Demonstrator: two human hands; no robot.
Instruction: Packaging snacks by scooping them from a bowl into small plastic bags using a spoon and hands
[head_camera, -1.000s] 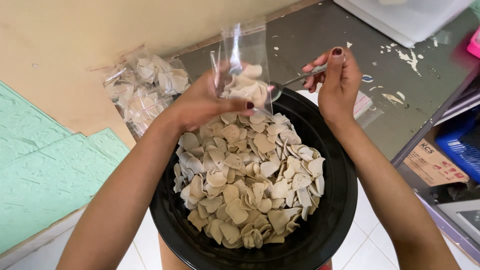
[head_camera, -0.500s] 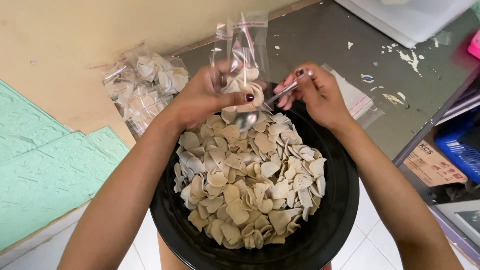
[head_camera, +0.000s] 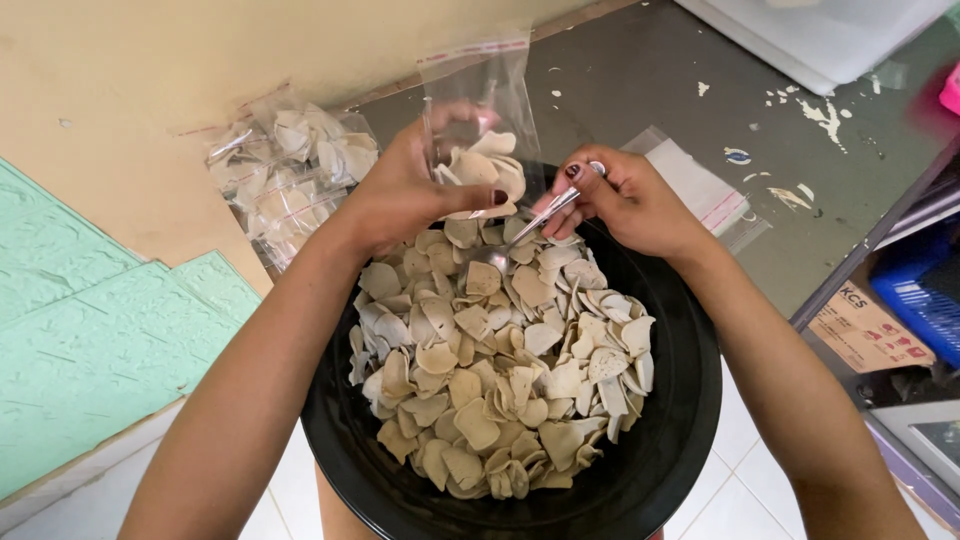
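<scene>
Clear plastic bag (head_camera: 478, 130), partly filled with pale chips, is held upright over the far rim of the black bowl (head_camera: 660, 450), gripped around its lower part by the left hand (head_camera: 410, 195). Metal spoon (head_camera: 520, 235) is pinched at the handle by the right hand (head_camera: 625, 200), its tip dipped into the pale chips (head_camera: 500, 360) heaped in the bowl, just beside the bag. Filled bags (head_camera: 290, 170) are piled to the left; empty flat bags (head_camera: 700, 190) lie behind the right hand on the grey table (head_camera: 640, 70).

Single head view, steeply downward, close above black bowl (head_camera: 660, 470).
</scene>
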